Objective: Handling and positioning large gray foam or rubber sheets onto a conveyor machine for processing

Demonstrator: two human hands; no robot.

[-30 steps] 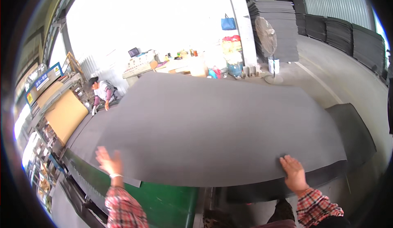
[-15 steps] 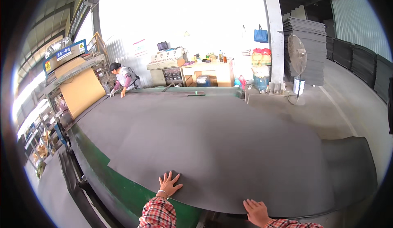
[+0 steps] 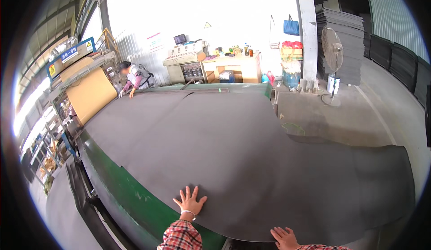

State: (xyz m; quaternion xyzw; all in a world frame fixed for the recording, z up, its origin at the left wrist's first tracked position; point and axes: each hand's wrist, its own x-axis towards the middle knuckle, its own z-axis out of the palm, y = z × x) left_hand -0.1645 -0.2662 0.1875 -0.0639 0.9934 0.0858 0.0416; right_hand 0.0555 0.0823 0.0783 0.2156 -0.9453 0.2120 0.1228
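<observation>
Fingers (image 3: 188, 191) fanned wide and open on the left hand (image 3: 190, 205), palm down on the large grey sheet (image 3: 215, 146), just inside its near edge; on the right hand (image 3: 285, 239), extended and slightly parted over the same edge. Looks charcoal, matte and smooth, with a shadowed patch just beyond the hands and a faint line slanting across toward the far left. Lies over the green machine bed (image 3: 139, 191), on top of another grey sheet (image 3: 123, 122) at the left and overlapping a darker sheet (image 3: 386, 180) at the right. Shows a curved near edge, bent partly by the lens, beside a strip of bare green. Has open room beyond its far right side, over grey floor (image 3: 350, 124) toward the standing fan (image 3: 332, 48). Seems to run lengthwise from left to right, coming nearer at the right, left end pointed toward the tan panel (image 3: 92, 95) and a co-worker (image 3: 139, 77).
</observation>
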